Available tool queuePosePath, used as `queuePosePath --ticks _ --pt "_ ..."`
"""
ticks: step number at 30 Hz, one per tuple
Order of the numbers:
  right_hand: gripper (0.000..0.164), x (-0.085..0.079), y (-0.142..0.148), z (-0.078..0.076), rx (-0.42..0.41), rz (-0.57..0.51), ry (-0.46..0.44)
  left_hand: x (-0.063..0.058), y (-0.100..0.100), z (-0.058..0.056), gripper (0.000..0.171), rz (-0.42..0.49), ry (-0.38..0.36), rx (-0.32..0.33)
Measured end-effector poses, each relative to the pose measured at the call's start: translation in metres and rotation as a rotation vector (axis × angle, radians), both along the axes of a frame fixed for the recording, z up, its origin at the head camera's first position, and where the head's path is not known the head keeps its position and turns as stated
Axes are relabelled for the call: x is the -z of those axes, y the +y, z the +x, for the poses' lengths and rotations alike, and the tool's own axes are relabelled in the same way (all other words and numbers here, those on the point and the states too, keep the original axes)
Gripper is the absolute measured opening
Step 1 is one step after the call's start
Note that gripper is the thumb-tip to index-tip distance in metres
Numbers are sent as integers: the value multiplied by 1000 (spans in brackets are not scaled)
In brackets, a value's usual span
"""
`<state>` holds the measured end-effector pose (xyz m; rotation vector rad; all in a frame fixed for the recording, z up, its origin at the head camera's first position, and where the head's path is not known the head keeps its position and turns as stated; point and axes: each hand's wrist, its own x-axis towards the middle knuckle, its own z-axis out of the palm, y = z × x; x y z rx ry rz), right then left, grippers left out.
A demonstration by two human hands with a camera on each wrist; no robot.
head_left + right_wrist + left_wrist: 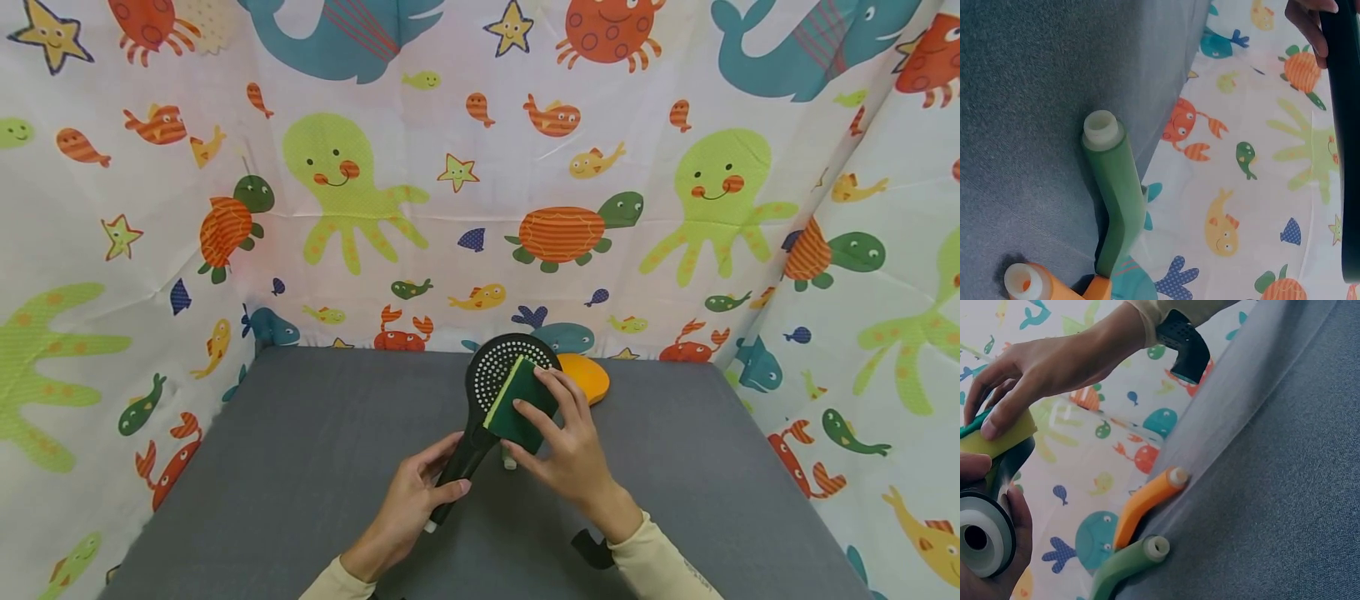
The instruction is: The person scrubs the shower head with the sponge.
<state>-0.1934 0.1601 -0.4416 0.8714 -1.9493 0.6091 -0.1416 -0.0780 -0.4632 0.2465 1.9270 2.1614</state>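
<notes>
My left hand (405,504) grips the handle of a black shower head (471,446), holding it tilted above the grey table with its dotted spray face showing. A sponge (528,408), green on one side and yellow on the other, is pinched in my right hand (573,450). The sponge's yellow side lies against the spray face and hides part of it. From the left wrist, the handle's white hollow end (982,540) is seen close up. In the right wrist view the black handle (1347,137) runs down the right edge, with left-hand fingers (1310,28) at its top.
An orange shower head (588,379) and a green one (1116,194) lie on the grey table (315,467) behind the hands; the green one is mostly hidden in the head view. A sea-animal curtain (457,100) surrounds the table. A black device (1185,347) sits at the right wrist.
</notes>
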Motion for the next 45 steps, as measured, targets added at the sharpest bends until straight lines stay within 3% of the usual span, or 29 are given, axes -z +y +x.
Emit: queuePosePath --ticks 15,35,40,45 --pt "51 -3 4 -8 79 -39 -7 5 3 4 65 -13 1 4" --pt "49 -6 -11 -6 9 -49 12 7 8 2 67 -64 63 15" --pt "52 -7 -10 -8 30 -43 -25 8 9 2 67 -78 87 -2" --pt "58 -8 -11 -9 72 -66 -116 10 9 0 66 -110 90 -13"
